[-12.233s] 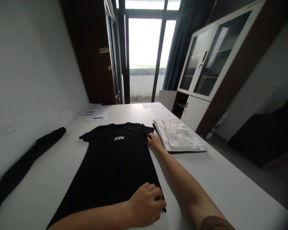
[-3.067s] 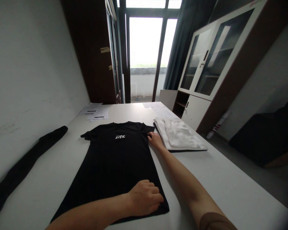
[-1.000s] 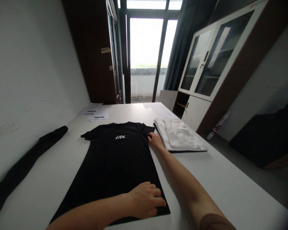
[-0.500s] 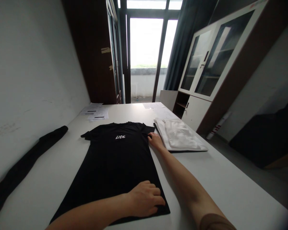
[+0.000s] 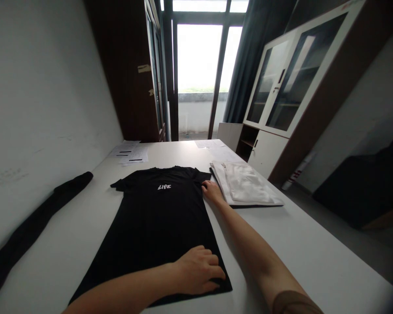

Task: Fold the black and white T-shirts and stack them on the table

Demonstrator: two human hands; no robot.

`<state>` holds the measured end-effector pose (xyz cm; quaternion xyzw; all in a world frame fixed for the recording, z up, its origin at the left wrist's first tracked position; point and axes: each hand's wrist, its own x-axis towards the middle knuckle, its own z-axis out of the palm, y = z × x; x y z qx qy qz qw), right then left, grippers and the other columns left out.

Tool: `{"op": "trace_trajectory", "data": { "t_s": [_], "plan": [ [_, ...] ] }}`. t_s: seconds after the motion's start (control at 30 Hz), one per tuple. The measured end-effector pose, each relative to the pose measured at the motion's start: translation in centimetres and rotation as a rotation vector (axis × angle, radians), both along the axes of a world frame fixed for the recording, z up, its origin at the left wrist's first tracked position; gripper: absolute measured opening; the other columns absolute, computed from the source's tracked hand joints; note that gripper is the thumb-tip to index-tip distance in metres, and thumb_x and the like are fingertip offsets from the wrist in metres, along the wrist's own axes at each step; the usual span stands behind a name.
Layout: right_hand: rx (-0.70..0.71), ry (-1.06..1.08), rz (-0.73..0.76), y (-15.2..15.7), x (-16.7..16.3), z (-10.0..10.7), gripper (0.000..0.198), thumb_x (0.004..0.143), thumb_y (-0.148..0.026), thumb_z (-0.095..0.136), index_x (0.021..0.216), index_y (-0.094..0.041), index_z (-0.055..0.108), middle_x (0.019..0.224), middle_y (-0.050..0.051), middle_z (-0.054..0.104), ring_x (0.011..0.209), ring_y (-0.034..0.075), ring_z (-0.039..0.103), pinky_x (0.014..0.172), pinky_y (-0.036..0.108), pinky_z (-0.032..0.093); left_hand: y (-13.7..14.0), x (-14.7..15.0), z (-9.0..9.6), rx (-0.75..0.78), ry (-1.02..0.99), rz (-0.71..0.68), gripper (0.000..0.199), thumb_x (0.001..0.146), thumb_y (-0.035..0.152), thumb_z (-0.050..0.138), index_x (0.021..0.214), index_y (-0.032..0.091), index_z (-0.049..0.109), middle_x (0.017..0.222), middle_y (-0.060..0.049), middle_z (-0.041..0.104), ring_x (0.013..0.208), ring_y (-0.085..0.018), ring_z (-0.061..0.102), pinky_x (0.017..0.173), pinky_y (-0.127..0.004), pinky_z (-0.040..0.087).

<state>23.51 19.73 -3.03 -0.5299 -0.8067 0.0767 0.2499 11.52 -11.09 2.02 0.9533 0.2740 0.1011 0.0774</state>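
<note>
A black T-shirt (image 5: pixel 157 222) with small white lettering lies spread flat on a white table, its collar toward the window. My left hand (image 5: pixel 201 270) rests over the lower right part of the shirt by the hem, fingers curled down and closed on the cloth near the side edge. Farther up, my right hand (image 5: pixel 212 192) is closed at the same side edge, just below the short sleeve, with thumb and fingers pinching the fabric. The fingertips of both hands are partly hidden.
Right of the shirt lies a stack of white garments in clear packaging (image 5: pixel 249 183). Along the left wall stretches a long dark cloth (image 5: pixel 46 213). Paper sheets (image 5: pixel 131 153) are at the table's far left. A white cabinet (image 5: pixel 281 87) stands at the right.
</note>
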Motion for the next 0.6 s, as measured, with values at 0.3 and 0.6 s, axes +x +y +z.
{"op": "trace_trajectory", "data": {
  "t_s": [0.3,0.6],
  "plan": [
    [0.003,0.004,0.001,0.22,0.04,-0.22,0.026,0.097,-0.03,0.058,0.117,-0.022,0.072,0.123,0.008,0.07,0.119,0.024,0.058,0.107,0.031,0.037,-0.11,0.04,0.33,-0.019,0.016,0.006,0.031,0.097,0.048,0.063,0.12,0.028,0.062,0.103,0.0,0.067,0.094,-0.019,0.061,0.075,-0.034,0.038],
    [0.001,0.008,0.0,0.09,0.09,-0.13,0.026,0.097,-0.03,0.058,0.118,-0.023,0.072,0.124,0.008,0.069,0.12,0.023,0.058,0.107,0.031,0.037,-0.03,0.09,0.36,-0.015,0.016,0.005,0.032,0.096,0.049,0.063,0.119,0.028,0.062,0.103,0.0,0.067,0.094,-0.019,0.061,0.075,-0.034,0.038]
  ]
}}
